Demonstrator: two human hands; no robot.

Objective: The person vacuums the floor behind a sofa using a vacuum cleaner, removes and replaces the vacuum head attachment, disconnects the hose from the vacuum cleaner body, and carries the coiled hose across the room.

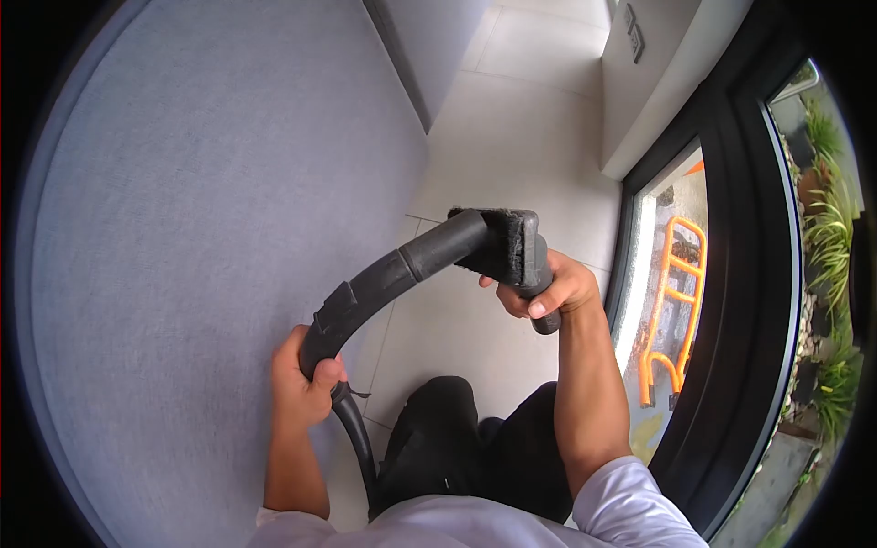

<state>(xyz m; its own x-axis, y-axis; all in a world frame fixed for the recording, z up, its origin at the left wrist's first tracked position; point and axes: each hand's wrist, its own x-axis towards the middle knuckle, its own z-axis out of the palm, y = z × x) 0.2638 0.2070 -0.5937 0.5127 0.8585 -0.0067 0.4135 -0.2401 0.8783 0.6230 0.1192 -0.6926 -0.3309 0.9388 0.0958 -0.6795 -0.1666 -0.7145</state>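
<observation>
My left hand [306, 379] is wrapped round the lower end of a black curved vacuum hose handle [402, 272]. From below that hand a thin black hose [358, 437] runs down beside my leg. The upper end of the handle overlaps a black brush nozzle [527, 245] with dark bristles along its face; whether the two touch, I cannot tell. My right hand [568, 285] is closed round the nozzle's tubular neck, and the neck's end sticks out below my fingers.
A large grey-blue fabric panel [210, 201] stands close on the left. Pale floor tiles [512, 119] lie ahead. On the right is a dark-framed glass door [731, 237], with an orange metal frame [671, 306] and plants [829, 237] seen through glass.
</observation>
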